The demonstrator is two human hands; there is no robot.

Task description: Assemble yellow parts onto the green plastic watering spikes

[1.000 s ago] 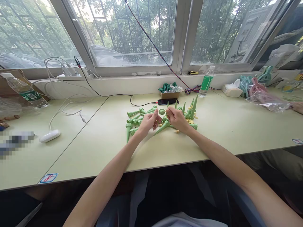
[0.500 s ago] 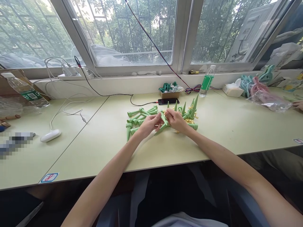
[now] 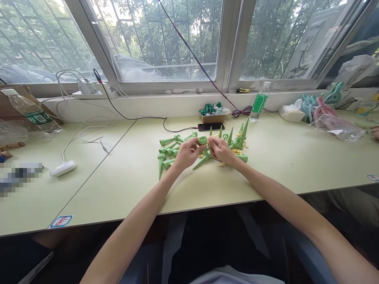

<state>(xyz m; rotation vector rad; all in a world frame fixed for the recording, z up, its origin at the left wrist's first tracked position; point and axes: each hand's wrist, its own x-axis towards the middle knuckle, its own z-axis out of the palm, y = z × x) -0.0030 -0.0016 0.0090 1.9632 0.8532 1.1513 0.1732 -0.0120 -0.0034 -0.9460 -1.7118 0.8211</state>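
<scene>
My left hand point(image 3: 187, 154) is closed around a green plastic plant watering spike point(image 3: 203, 140), its round open socket facing up. Close against it on the right, my right hand point(image 3: 221, 150) has its fingers pinched together; whatever they hold is hidden. Left of my hands lies a loose group of similar green spikes point(image 3: 160, 165). Beyond and right of my right hand, several more spikes point(image 3: 243, 136) stand point up, with small yellow plastic pieces point(image 3: 237, 151) among them. One spike point(image 3: 200, 162) lies on the table just below my fingers.
A black phone point(image 3: 211, 127) on a cable lies behind the spikes, before a small box point(image 3: 213, 117) of green material. A green-labelled bottle point(image 3: 259, 101) stands at the back, with a tissue box point(image 3: 291, 112) to its right. A white device point(image 3: 62, 169) rests at left.
The spike in my left hand has turned: its tapered tip pointed toward me earlier, and now its open socket shows on top. My right hand has barely moved.
</scene>
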